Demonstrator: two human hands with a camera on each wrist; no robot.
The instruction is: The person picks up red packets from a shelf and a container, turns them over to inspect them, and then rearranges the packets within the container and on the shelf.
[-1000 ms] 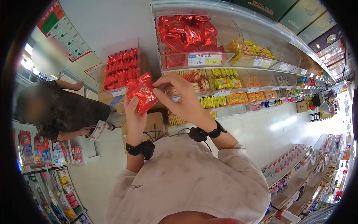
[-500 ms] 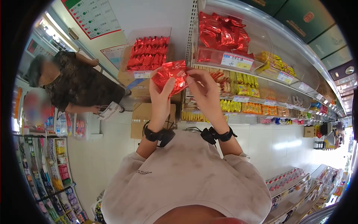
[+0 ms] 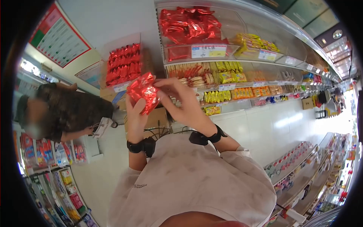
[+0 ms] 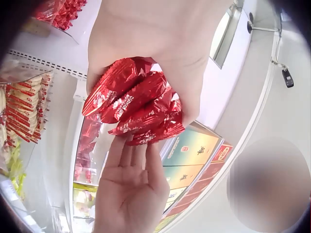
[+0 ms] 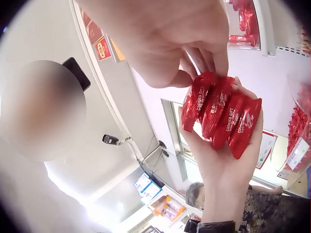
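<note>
My left hand (image 3: 137, 120) grips several red foil cookie packets (image 3: 145, 92), bunched side by side. In the right wrist view these packets (image 5: 228, 109) stand in a row between the left thumb and fingers, with "cookies gift" printed on them. My right hand (image 3: 187, 108) is at their right edge, its fingertips touching the foil. From the left wrist view, the right hand (image 4: 131, 199) shows its palm, and its fingers reach nearly straight to the packet ends. Some of its fingertips are hidden behind the packets.
Beyond the hands is a clear bin of similar red packets (image 3: 123, 66) on cardboard boxes. Shelves to the right hold another bin of red packets (image 3: 189, 24) and yellow packets (image 3: 230, 77). At the left stands a person in dark patterned clothes (image 3: 72, 106) with a white bag (image 3: 103, 126).
The head view has swung aside and back. The packets have turned in my left hand, now showing more crumpled foil. My right hand stays at their edge.
</note>
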